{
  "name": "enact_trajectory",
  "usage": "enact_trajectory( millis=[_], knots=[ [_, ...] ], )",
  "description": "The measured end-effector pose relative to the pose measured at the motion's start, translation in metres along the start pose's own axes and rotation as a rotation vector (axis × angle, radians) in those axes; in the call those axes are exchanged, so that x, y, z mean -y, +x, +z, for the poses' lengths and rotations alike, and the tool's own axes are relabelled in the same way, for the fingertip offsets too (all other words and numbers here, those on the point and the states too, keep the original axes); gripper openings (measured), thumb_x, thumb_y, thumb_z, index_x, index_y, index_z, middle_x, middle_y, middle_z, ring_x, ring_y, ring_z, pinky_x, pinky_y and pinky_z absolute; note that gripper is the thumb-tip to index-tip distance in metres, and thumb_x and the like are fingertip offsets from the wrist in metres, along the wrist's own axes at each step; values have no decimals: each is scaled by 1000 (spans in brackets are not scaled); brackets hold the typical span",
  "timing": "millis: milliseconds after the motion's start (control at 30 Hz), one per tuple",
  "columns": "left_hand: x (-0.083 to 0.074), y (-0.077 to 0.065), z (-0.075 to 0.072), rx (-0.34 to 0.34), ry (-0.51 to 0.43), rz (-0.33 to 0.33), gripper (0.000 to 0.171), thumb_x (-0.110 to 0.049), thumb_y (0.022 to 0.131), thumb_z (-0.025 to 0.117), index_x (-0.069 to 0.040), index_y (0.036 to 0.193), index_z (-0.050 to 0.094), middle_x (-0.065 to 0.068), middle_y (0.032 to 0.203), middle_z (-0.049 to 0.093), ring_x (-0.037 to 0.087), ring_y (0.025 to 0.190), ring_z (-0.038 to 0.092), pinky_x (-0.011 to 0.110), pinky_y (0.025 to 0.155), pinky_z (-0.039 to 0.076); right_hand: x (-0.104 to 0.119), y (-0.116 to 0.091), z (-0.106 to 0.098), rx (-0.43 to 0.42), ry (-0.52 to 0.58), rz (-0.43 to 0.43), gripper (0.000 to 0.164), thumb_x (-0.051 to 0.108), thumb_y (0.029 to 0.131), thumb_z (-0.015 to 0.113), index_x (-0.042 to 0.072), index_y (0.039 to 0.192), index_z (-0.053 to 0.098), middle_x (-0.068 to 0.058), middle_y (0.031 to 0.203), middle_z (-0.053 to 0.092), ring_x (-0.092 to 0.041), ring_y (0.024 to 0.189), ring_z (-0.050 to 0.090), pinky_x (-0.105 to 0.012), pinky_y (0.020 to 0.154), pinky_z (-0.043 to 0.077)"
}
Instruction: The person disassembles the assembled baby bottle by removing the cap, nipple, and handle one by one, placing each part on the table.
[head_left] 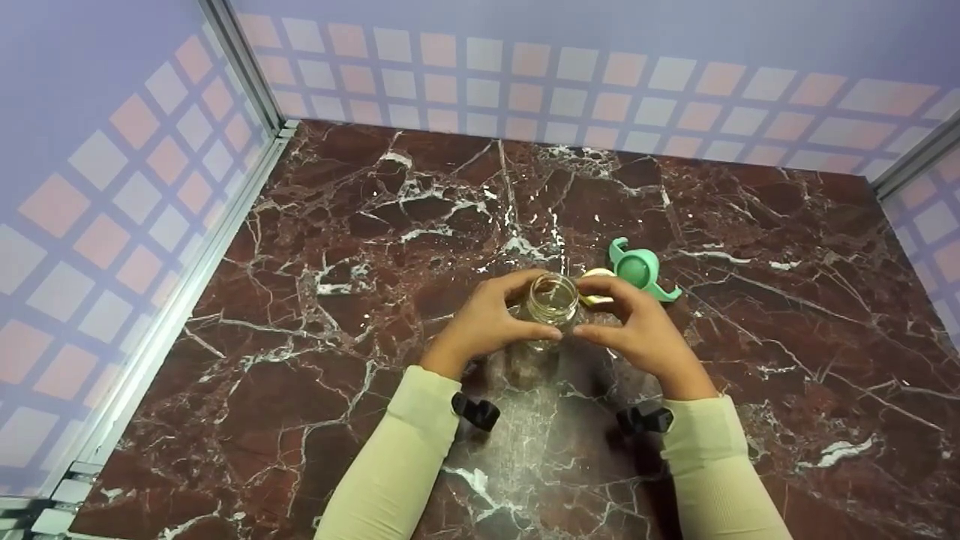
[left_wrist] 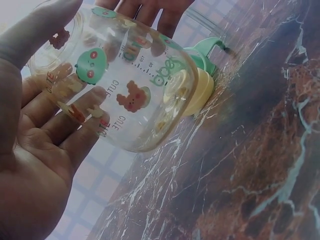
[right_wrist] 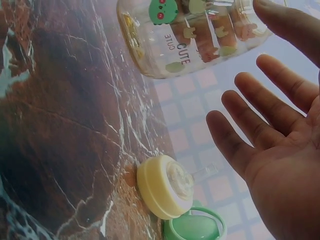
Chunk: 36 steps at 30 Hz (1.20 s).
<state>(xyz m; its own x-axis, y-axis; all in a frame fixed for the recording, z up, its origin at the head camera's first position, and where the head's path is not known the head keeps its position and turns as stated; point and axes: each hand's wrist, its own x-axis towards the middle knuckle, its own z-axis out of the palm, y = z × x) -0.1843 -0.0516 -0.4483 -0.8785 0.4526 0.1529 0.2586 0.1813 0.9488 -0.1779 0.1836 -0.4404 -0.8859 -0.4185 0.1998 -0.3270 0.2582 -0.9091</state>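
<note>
A clear baby bottle [head_left: 553, 301] without a lid, printed with cartoon figures and measuring marks [left_wrist: 120, 85], is held in my left hand [head_left: 487, 316]. The left thumb lies along one side of its neck and the fingers reach round the other. In the left wrist view its base appears raised off the table. My right hand [head_left: 634, 324] is beside the bottle, fingers spread and nearly straight; its thumb is close to the neck [right_wrist: 245, 22], and whether it touches cannot be told. Beyond the right fingers lies a yellow collar [right_wrist: 155, 187] with a clear teat, partly hidden in the head view.
A green two-handled bottle part [head_left: 636, 268] lies just behind the yellow collar on the dark red marbled table [head_left: 337, 420]. Checkered panels [head_left: 480, 67] border the table at the back and sides, joined by metal posts [head_left: 244, 67].
</note>
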Motion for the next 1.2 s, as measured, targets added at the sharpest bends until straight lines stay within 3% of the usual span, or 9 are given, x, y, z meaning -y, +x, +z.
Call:
enact_trajectory(
  millis=[200, 433, 667, 867, 1200],
  knots=[
    [0, -1, 1, 0, -2, 23, 73, -35, 65, 88, -22, 131, 59, 9, 127, 65, 26, 117, 62, 37, 102, 47, -2, 1, 5, 15, 25, -2, 61, 6, 73, 83, 5, 129, 58, -21, 127, 60, -33, 119, 57, -43, 102, 47],
    [1, 0, 2, 1, 9, 35, 72, -38, 67, 87, -23, 132, 58, 5, 127, 65, 26, 118, 61, 35, 103, 47, -1, 1, 8, 13, 42, 8, 65, 6, 71, 84, 9, 131, 57, -19, 127, 60, -33, 119, 56, -39, 102, 47],
    [1, 0, 3, -12, 37, 27, 76, -41, 66, 86, -23, 134, 57, 2, 129, 64, 17, 118, 60, 30, 103, 46, -1, 2, 12, 2, 31, 12, 66, 7, 71, 84, 8, 131, 56, -16, 125, 61, -32, 118, 56, -33, 101, 48],
    [2, 0, 4, -22, 46, 14, 77, -40, 67, 86, -21, 135, 56, 5, 131, 63, 22, 120, 59, 34, 105, 45, -1, 2, 16, -18, 29, 17, 69, 5, 70, 85, 7, 133, 54, -22, 126, 58, -36, 117, 57, -28, 100, 48],
    [2, 0, 6, -42, 31, 4, 75, -36, 67, 87, -21, 134, 57, 2, 131, 63, 18, 122, 58, 33, 106, 44, -2, 2, 21, -35, 29, 21, 73, 6, 69, 86, 8, 134, 53, -10, 128, 61, -33, 119, 57, -43, 106, 44]
  ],
)
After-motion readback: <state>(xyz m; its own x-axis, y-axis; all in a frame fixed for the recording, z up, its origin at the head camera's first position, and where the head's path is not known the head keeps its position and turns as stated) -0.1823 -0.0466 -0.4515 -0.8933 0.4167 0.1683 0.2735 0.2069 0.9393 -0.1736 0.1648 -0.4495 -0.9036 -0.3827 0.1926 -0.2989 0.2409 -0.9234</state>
